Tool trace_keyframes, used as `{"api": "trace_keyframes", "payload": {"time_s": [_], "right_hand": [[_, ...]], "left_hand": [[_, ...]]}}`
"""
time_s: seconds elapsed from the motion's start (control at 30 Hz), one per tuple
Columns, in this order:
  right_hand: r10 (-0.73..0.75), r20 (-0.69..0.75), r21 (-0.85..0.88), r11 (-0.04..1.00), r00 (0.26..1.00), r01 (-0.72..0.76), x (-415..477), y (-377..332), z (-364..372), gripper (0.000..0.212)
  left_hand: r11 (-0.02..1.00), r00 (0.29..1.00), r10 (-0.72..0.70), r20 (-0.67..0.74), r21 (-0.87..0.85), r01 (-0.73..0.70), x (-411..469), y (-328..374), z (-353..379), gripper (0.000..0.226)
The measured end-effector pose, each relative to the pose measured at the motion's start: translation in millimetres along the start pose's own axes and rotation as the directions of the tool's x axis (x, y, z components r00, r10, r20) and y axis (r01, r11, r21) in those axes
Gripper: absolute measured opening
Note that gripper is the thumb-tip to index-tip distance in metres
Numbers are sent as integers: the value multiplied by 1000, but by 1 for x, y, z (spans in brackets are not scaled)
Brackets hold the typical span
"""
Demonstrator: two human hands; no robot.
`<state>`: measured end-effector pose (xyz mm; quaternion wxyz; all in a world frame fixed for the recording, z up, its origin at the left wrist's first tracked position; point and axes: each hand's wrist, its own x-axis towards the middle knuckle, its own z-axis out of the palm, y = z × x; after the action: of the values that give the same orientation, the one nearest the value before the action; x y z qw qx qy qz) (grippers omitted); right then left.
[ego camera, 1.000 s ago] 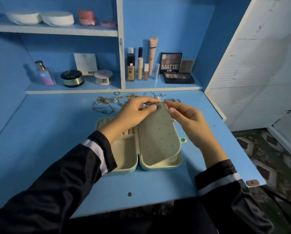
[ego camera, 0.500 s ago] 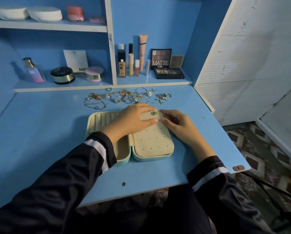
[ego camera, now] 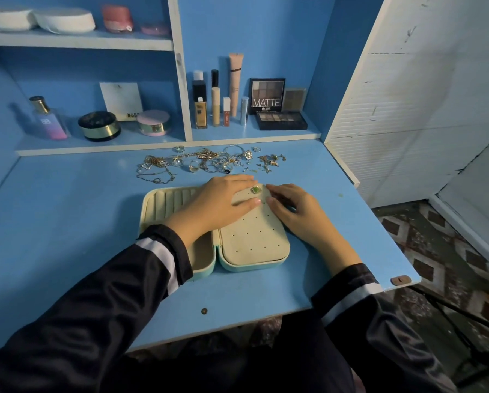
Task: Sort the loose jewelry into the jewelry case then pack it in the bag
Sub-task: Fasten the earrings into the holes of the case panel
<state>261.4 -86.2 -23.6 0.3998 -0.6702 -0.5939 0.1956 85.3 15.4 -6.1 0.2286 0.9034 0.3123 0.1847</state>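
Observation:
An open pale-green jewelry case (ego camera: 155, 205) lies on the blue desk. Its perforated cream earring panel (ego camera: 254, 236) lies flat over the right half. A green earring (ego camera: 256, 190) sits pinned at the panel's far edge. My left hand (ego camera: 217, 202) rests flat across the case with its fingers on the panel's top left. My right hand (ego camera: 297, 211) lies at the panel's right edge, fingers bent toward the panel, touching it. Loose gold and silver jewelry (ego camera: 209, 161) is heaped just behind the case. No bag is in view.
The desk (ego camera: 67, 236) has a shelf behind it with a perfume bottle (ego camera: 49, 120), jars (ego camera: 98, 126), makeup tubes (ego camera: 217, 100) and eyeshadow palettes (ego camera: 277, 109). A white panel wall (ego camera: 407, 95) stands to the right; the desk's right edge drops to a patterned floor.
The earring panel, held tilted up a second ago, now lies flat on the case. Both hands have come down with it and rest on it.

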Motion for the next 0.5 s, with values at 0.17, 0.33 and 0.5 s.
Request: {"api": "trace_keyframes", "payload": {"time_s": [0.17,0.33,0.5], "right_hand": [[-27,1,-25,999,1000,28,6,3,-1,32],[-49,-25,-71,996,998,47,21,7,-2,26],[-51,-137,-160,987,989,29,47,17,-1,24]], "left_hand": [[999,999,20,31,37,-21,4,-4,0,47],[997,993,17,115,76,-26,18,-11,-6,43],[998,994,22,104,58,-28,46,-22,-13,36]]}}
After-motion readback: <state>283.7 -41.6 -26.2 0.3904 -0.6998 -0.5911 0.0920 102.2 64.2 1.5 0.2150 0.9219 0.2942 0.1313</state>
